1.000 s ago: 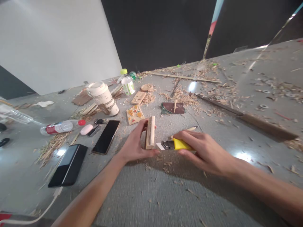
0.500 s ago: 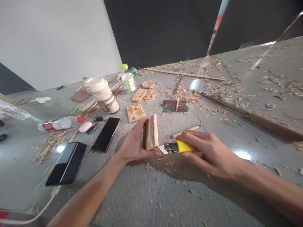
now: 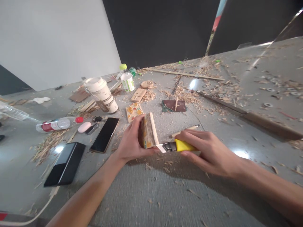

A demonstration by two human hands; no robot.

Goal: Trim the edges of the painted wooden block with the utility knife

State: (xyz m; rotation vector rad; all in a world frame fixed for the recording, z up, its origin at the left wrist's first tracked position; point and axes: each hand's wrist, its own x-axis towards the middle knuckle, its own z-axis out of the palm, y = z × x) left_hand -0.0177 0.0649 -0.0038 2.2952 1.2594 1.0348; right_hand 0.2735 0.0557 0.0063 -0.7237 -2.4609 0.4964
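My left hand (image 3: 130, 138) is closed around a small wooden block (image 3: 149, 130), thumb below and fingers along its far side. The block stands tilted, with a pale bare edge facing right and patches of orange on its face. My right hand (image 3: 205, 149) grips a yellow utility knife (image 3: 183, 145). Its blade meets the block's lower right corner, close to my left thumb. Behind the knife lies a pencil (image 3: 193, 127) beside a thin wooden strip. A painted wooden tile (image 3: 133, 111) rests just beyond my left hand.
Left of my hands are a phone (image 3: 104, 135), a black box-shaped device (image 3: 65, 164) with a white cable, a lying bottle (image 3: 59, 124) and a cup (image 3: 101, 94). Further back stand a green-capped bottle (image 3: 127, 78) and a brown piece (image 3: 174, 106). Shavings litter the table.
The block has turned slightly in my left hand, so more of its broad face shows. The knife blade stays against its lower corner; the view has shifted a little.
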